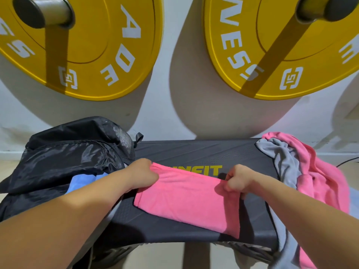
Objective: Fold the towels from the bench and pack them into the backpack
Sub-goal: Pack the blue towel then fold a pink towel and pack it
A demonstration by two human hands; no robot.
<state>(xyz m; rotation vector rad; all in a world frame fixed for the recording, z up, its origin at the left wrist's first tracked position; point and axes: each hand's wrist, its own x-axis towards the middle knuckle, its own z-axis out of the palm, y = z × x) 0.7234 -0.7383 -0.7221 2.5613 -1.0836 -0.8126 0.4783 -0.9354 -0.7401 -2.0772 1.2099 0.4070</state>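
A folded pink towel (pixel 186 199) lies across the middle of the black bench (pixel 194 152). My left hand (pixel 140 176) grips its far left corner. My right hand (pixel 240 180) pinches its far right edge with curled fingers. On the left end of the bench sits the black backpack (pixel 64 158), open, with a blue towel (pixel 81 181) showing inside under my left forearm. At the right end lies a heap of unfolded towels: a grey one (pixel 285 162) and a pink one (pixel 318 171), both draping over the bench's edge.
Two large yellow weight plates (pixel 93 55) (pixel 272 61) hang on pegs against the white wall (pixel 174 94) behind the bench. A black cable (pixel 347 162) runs along the floor at the far right. Pale floor shows below the bench's near edge.
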